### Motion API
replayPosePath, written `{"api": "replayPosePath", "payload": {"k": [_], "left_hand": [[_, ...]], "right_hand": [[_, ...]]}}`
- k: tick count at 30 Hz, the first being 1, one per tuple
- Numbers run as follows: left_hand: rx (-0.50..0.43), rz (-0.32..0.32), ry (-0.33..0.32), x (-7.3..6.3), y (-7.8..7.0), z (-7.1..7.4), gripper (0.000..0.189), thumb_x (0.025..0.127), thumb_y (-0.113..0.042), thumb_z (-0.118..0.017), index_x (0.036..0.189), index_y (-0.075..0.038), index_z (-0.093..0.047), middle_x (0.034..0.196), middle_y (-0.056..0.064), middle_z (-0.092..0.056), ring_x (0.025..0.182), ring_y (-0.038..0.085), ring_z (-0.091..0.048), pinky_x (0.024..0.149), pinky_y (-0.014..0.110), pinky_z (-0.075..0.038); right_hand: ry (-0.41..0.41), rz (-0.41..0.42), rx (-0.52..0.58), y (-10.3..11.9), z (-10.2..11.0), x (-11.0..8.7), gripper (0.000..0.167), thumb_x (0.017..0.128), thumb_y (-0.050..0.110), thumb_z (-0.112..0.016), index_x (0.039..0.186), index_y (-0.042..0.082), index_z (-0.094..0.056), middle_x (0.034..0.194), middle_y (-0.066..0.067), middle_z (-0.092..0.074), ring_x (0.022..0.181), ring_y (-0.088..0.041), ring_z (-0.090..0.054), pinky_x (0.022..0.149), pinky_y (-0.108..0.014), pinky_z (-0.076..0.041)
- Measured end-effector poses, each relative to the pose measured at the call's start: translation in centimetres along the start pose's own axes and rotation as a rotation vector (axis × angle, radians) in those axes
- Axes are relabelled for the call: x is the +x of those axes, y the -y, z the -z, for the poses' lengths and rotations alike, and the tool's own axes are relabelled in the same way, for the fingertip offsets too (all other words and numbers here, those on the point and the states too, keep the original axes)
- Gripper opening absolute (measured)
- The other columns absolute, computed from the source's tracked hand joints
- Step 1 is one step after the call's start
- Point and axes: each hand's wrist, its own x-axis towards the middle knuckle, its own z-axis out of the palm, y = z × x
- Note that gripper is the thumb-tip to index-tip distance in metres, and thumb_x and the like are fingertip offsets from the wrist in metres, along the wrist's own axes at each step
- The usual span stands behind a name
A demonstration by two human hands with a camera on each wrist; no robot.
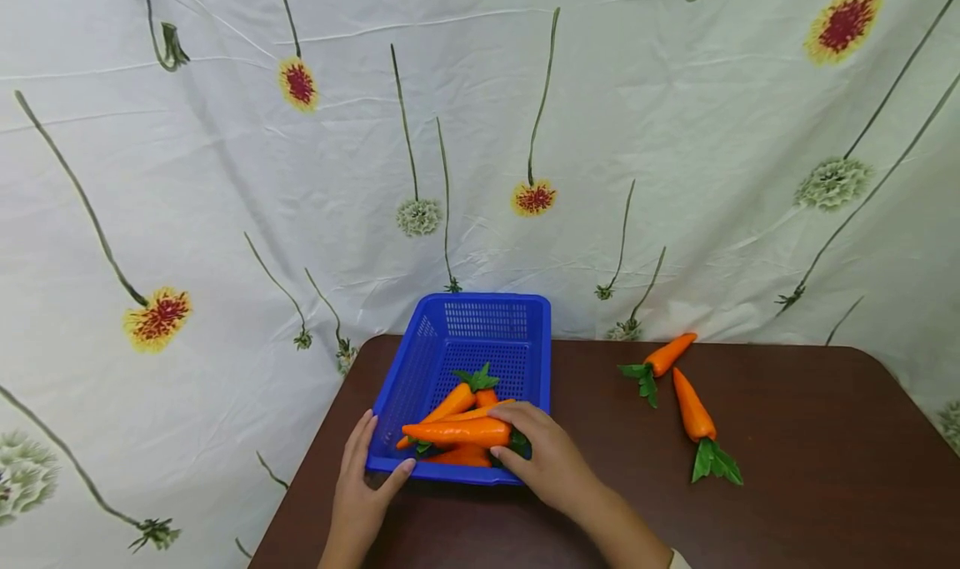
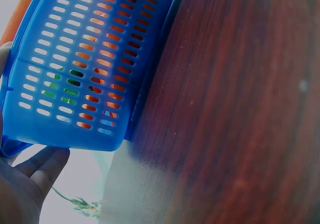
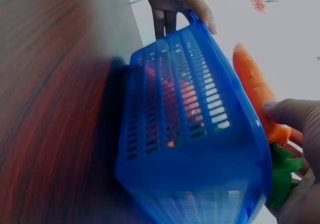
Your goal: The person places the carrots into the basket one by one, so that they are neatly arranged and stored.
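Note:
A blue plastic basket [image 1: 498, 327] with slotted walls stands on the table with several orange toy carrots [image 1: 453, 402] lying in its near end. My left hand [image 1: 358, 477] holds the basket's near left corner, thumb on the front rim and fingers along the side wall. Over the near rim, my right hand [image 1: 551, 461] grips a carrot [image 1: 457, 432] by its thick end, thumb on the near side. That carrot lies sideways with its tip to the left; its green leaves [image 3: 282, 174] hang beneath the hand in the right wrist view.
Two more carrots lie on the dark brown table [image 1: 810, 436] right of the basket: one farther back [image 1: 670, 354], one nearer [image 1: 694, 406], both with green leaves. A white flowered cloth [image 1: 480, 136] hangs behind the table. The basket's far end is close to it.

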Motion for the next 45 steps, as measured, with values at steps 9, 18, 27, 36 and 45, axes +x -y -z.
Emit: {"api": "replayPosePath", "payload": {"k": [9,18,27,36,45], "left_hand": [[-0.010,-0.005,-0.005,0.0,-0.1,0.1,0.088,0.087,-0.040,-0.079,0.159,-0.021,-0.033,0.167,0.003,-0.024,0.150,0.034,-0.028,0.116,0.068,-0.029],[-0.024,-0.011,-0.016,0.0,0.1,0.0,0.087,0.086,-0.038,-0.080,0.158,-0.022,-0.034,0.167,0.001,-0.024,0.150,0.031,-0.028,0.116,0.067,-0.029],[-0.009,-0.008,-0.007,0.0,0.1,0.0,0.087,0.087,-0.040,-0.079,0.159,-0.023,-0.032,0.168,0.002,-0.023,0.149,0.034,-0.029,0.115,0.070,-0.029],[-0.003,0.006,0.002,-0.1,-0.1,0.0,0.088,0.088,-0.044,-0.077,0.159,-0.023,-0.031,0.168,0.001,-0.022,0.150,0.033,-0.028,0.116,0.068,-0.030],[0.001,0.023,0.001,0.0,0.1,-0.1,0.089,0.087,-0.045,-0.077,0.160,-0.024,-0.030,0.168,0.001,-0.022,0.149,0.034,-0.029,0.114,0.068,-0.031]], "right_hand": [[0.024,0.035,0.003,0.4,-1.0,0.5,0.046,0.089,0.017,-0.078,0.133,0.021,-0.064,0.133,0.008,-0.063,0.130,-0.017,-0.057,0.105,-0.042,-0.051],[0.035,-0.035,-0.032,0.3,-0.9,0.1,0.064,0.088,0.030,-0.079,0.146,0.021,-0.054,0.146,-0.003,-0.057,0.138,-0.029,-0.050,0.110,-0.057,-0.044],[-0.003,-0.066,0.017,0.1,-0.8,-0.2,0.064,0.088,0.035,-0.079,0.146,0.019,-0.054,0.146,0.000,-0.055,0.140,-0.024,-0.049,0.110,-0.051,-0.046],[-0.016,-0.108,0.056,0.2,-0.2,-0.3,0.060,0.090,0.038,-0.076,0.145,0.028,-0.054,0.145,0.004,-0.054,0.137,-0.023,-0.052,0.110,-0.051,-0.046],[-0.058,-0.140,0.074,0.2,0.6,-0.5,0.060,0.089,0.035,-0.078,0.144,0.034,-0.053,0.145,0.008,-0.054,0.137,-0.021,-0.053,0.110,-0.051,-0.046]]}}
